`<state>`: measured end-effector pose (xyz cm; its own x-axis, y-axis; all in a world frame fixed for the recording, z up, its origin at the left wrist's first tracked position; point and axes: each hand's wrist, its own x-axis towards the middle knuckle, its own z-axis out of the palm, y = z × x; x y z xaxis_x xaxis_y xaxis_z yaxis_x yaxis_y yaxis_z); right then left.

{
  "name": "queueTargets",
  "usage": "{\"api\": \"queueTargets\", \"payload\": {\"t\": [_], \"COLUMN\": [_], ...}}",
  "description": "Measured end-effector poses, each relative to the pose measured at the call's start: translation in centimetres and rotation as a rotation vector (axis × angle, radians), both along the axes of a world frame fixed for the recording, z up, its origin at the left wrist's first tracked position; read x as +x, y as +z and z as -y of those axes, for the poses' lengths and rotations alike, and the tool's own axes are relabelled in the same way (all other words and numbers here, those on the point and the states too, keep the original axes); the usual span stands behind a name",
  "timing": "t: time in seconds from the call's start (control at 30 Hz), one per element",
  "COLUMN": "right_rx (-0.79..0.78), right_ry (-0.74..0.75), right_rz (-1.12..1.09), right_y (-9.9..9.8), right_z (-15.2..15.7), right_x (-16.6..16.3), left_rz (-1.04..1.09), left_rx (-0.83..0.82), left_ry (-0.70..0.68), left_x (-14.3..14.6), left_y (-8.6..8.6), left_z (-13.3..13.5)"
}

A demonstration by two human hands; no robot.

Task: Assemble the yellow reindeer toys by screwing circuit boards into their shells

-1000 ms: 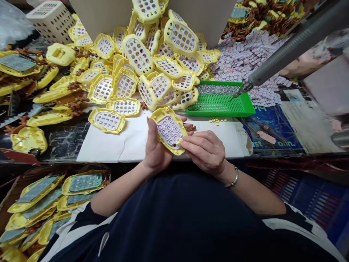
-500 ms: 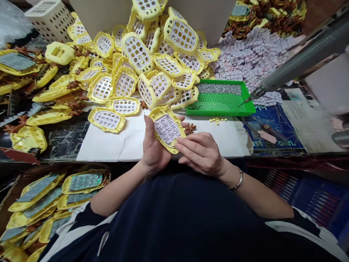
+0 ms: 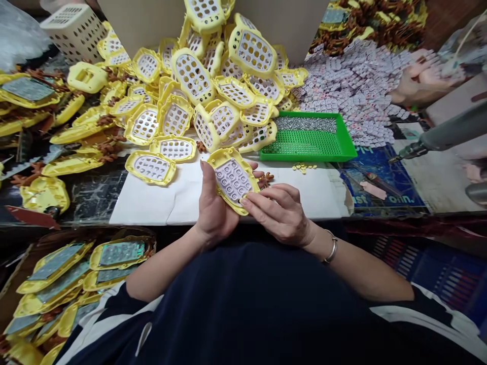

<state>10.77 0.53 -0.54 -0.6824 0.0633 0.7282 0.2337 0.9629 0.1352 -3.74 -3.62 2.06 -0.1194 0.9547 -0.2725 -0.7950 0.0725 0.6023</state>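
Note:
My left hand (image 3: 215,210) cradles a yellow plastic toy-phone shell (image 3: 236,177), its thumb along the left rim and its fingers beneath. The shell lies inner side up, with a white keypad piece (image 3: 233,178) seated in it. At the shell's lower end, my right hand (image 3: 279,213) presses its pinched fingertips near the rim. Whatever sits under those fingertips is hidden. Just behind my right hand, a brown antler-shaped piece (image 3: 265,180) rests on the white sheet (image 3: 182,200). Small yellow pieces (image 3: 303,167) lie farther right on the same sheet.
A heap of yellow shells (image 3: 224,86) rises behind my hands. The green tray (image 3: 304,147) holds screws. White keypad pieces (image 3: 353,81) are piled behind it, beside another person's hand (image 3: 411,88). An electric screwdriver (image 3: 437,137) hangs at right. Shells with circuit boards (image 3: 117,253) fill a box lower left.
My right fingertips have shifted slightly left, covering a small yellow piece seen at the shell's lower end before. The screwdriver has swung right, away from the tray. Another person's hand has appeared at right.

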Motion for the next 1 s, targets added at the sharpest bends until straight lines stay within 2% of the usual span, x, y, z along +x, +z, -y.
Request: {"api": "queueTargets", "payload": {"t": [0.07,0.23,0.47,0.73,1.0], "right_rx": [-0.024,-0.024,-0.060,0.021,0.080], "right_ry": [0.035,-0.011,0.058,0.014,0.043], "right_rz": [0.003,0.031,0.056,0.022,-0.003], "right_y": [0.04,0.51,0.54,0.59,0.93], "right_z": [0.05,0.24,0.15,0.37,-0.07], "right_x": [-0.06,-0.45,-0.28,0.07,0.27], "left_rz": [-0.006,0.003,0.022,0.016,0.034], "left_rx": [0.004,0.019,-0.031,0.031,0.009], "left_ry": [-0.002,0.037,0.032,0.045,0.034], "left_x": [-0.03,0.03,0.04,0.07,0.17], "left_y": [-0.05,-0.15,-0.06,0.17,0.41], "left_z": [0.03,0.04,0.16,0.50,0.56]}}
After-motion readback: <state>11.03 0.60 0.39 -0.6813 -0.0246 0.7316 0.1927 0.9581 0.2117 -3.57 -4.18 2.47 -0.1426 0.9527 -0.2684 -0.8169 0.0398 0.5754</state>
